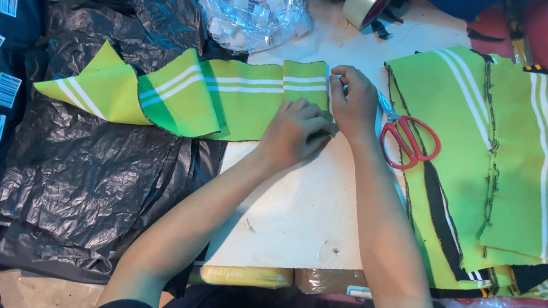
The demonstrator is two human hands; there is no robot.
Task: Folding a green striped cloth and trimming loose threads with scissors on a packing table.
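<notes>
On white table (296, 205): two hands (297, 132) (352, 104) pressing one striped knit strip (211, 99); one scissors (408, 138).

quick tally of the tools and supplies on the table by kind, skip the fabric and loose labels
Scissors, red-handled: 1
Tape roll: 1
Clear bag of tags: 1
Black plastic sheet: 1
Total: 4
Both hands, left hand and right hand, rest on the green striped strip.
</notes>
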